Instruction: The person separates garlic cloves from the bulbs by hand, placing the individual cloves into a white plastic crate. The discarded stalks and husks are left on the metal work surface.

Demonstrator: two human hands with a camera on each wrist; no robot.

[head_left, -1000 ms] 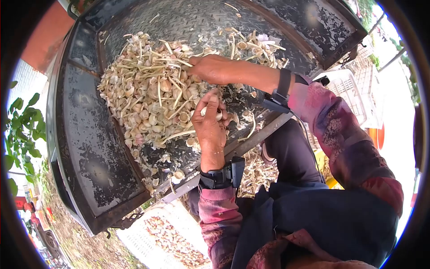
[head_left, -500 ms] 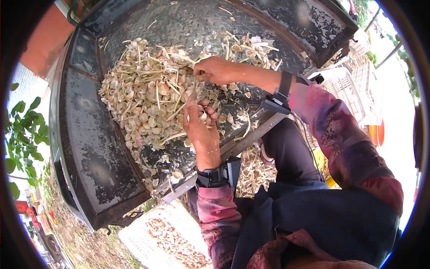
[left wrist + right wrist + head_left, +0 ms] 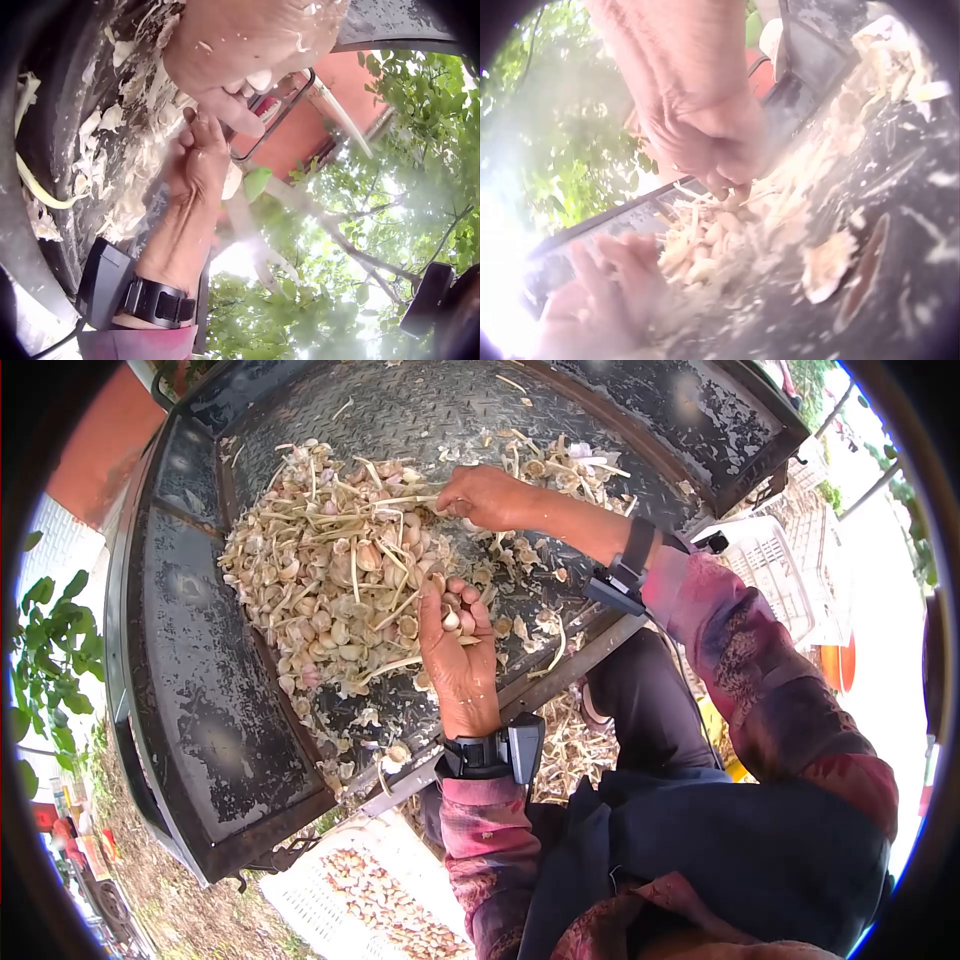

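My left hand (image 3: 464, 675) is turned palm up at the near edge of the garlic pile (image 3: 320, 585). Its curled fingers hold a few pale garlic cloves (image 3: 452, 621), which also show between the fingers in the left wrist view. Farther back, my right hand (image 3: 490, 498) pinches a dry garlic stalk (image 3: 405, 500) at the pile's right side. The right wrist view has its fingertips down among stalks and loose cloves, with the left hand (image 3: 600, 300) blurred at lower left.
A dark metal truck bed (image 3: 400, 420) with raised side walls (image 3: 215, 680) carries the pile and scattered skins. Below its front edge stands a white crate (image 3: 310, 880) of cloves. Another white crate (image 3: 775, 560) is at right. Husks (image 3: 575, 755) lie near the person's legs.
The left hand has drawn slightly back toward the body, and its thumb has swung left off the cloves, exposing them. The right hand has shifted a little right, away from the pile's middle.
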